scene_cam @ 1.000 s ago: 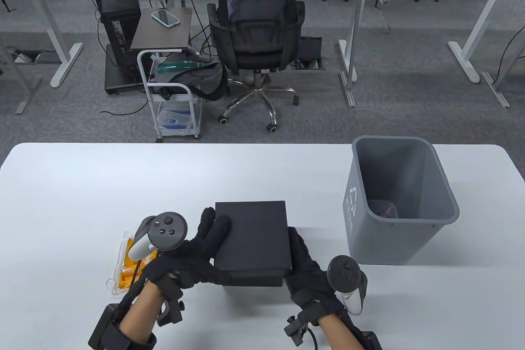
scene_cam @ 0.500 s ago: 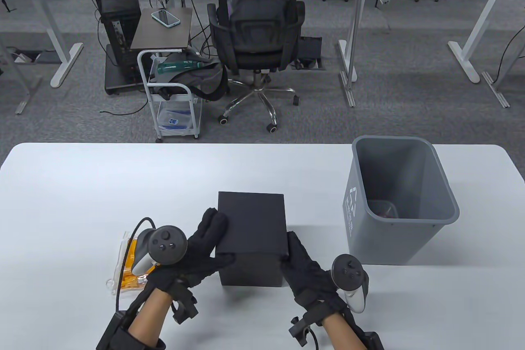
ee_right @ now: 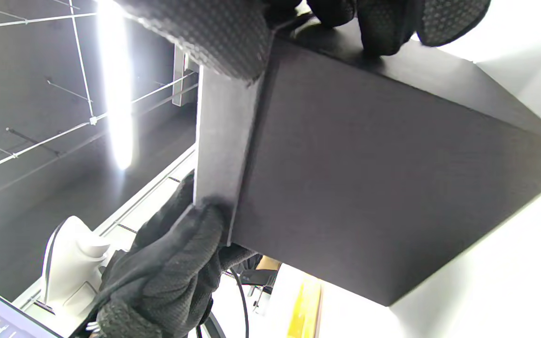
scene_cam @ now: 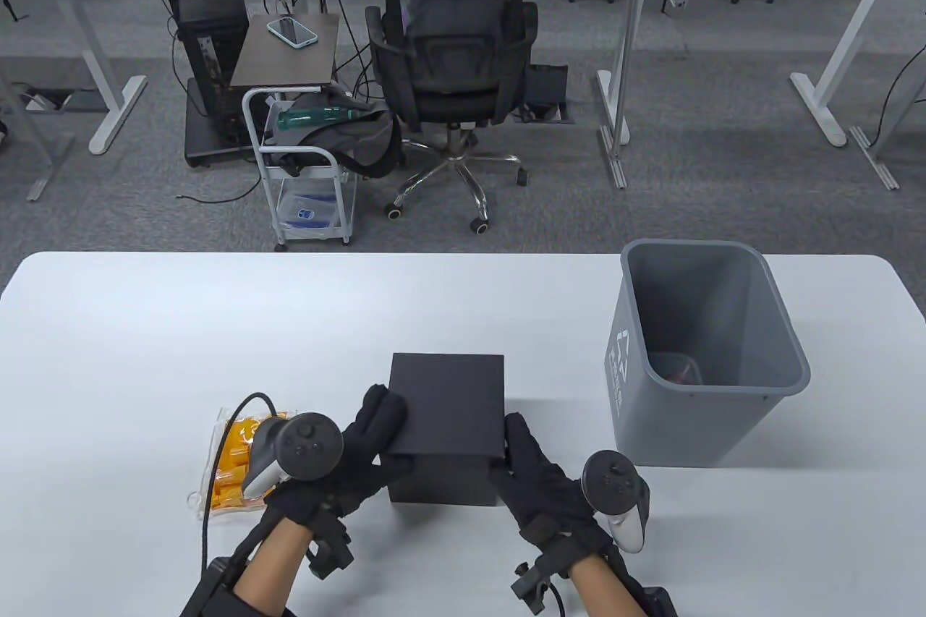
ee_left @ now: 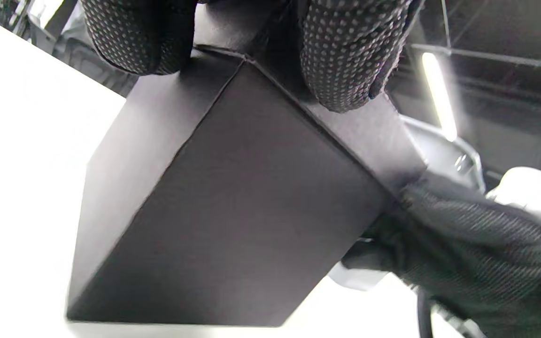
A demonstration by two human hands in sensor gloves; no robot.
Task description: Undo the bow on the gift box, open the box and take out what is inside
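Lid going back down

My left hand (scene_cam: 362,454) and right hand (scene_cam: 539,476) pinch the lid (scene_cam: 446,403), now lowered over the box (scene_cam: 443,481) near the table's (scene_cam: 145,328) front edge; it looks emptied.

Both gloved hands held low, facing each other.
The left hand (scene_cam: 362,454) and right hand (scene_cam: 539,476) are clamped, fingers and thumbs curled, forearms angled inward.

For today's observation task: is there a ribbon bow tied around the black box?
No, the black box is plain, with no ribbon on it.
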